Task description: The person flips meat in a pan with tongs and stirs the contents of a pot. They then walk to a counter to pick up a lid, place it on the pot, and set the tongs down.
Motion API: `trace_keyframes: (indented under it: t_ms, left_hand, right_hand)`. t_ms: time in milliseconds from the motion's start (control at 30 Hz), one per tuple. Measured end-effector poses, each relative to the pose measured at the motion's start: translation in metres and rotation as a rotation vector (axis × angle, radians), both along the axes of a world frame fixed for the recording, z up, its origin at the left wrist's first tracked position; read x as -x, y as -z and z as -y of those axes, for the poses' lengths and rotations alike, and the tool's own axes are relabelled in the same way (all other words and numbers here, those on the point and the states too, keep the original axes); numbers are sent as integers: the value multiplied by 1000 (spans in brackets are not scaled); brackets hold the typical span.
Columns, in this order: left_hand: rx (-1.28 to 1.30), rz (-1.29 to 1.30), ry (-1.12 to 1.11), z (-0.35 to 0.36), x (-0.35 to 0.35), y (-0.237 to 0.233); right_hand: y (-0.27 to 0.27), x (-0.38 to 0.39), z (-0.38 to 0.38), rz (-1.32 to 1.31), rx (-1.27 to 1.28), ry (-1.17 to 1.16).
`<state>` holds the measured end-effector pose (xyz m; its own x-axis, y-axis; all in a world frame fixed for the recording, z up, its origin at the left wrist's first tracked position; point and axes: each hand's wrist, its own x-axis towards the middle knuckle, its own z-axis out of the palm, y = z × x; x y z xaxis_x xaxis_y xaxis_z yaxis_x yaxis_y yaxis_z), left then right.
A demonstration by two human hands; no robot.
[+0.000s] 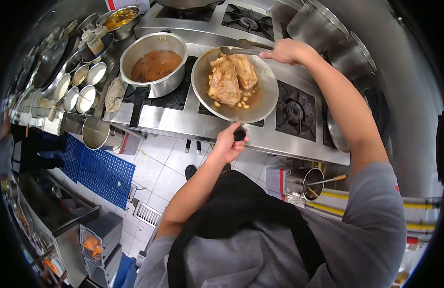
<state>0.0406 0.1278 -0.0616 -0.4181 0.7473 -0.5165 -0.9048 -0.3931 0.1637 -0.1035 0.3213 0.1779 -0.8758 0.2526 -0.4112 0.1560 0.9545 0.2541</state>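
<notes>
A wide metal frying pan (262, 103) sits over the stove, tilted a little towards me. My left hand (228, 144) is wrapped round its dark handle (239, 134). Inside lie large pieces of browned meat (225, 81), with garlic-like cloves (243, 102) and brown liquid around them. Metal tongs (246, 50) are gripped in my right hand (290, 52) above the pan's far rim. Their tips point left, apart from each other, with nothing visible between them.
Left of the pan stands a pot (176, 79) of brown broth, its long black handle (139, 106) jutting forward. A bare burner (295, 109) is on the right. Small bowls (86, 98), squeeze bottles (93, 43) and a cloth (115, 94) crowd the left. Tall pots (318, 24) stand back right.
</notes>
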Motion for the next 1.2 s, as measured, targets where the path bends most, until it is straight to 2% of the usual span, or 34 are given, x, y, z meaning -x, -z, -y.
trace_keyframes:
  t_ms: [67, 200, 300, 367, 467, 667, 767, 833, 1000, 1167, 1200]
  left_hand:
    - [10, 9, 12, 0, 0, 2]
    - [49, 33, -8, -2, 0, -5]
    - [28, 83, -37, -3, -1, -6]
    - [99, 101, -95, -8, -2, -6]
    - [31, 133, -137, -1, 1, -1]
    - [36, 119, -102, 14, 15, -3]
    - [34, 169, -87, 15, 17, -8]
    - [14, 97, -55, 18, 16, -1]
    - [34, 97, -49, 17, 15, -2]
    - [55, 71, -28, 18, 15, -2]
    - [59, 67, -20, 18, 16, -2]
  right_hand:
    - [13, 22, -4, 103, -84, -48]
    - [52, 34, -12, 120, -232, -187]
    - [65, 25, -30, 161, -166, -247]
    - [64, 17, -41, 149, -137, -232]
    - [63, 3, -54, 215, -69, -210]
    - [56, -24, -79, 245, 4, -87]
    - [55, -25, -84, 194, 47, -145]
    - [57, -24, -80, 46, 90, -156]
    - [-11, -45, -45, 26, 98, -66]
    - [-32, -56, -72, 63, 9, -138]
    - [-37, -58, -76, 138, 12, -44]
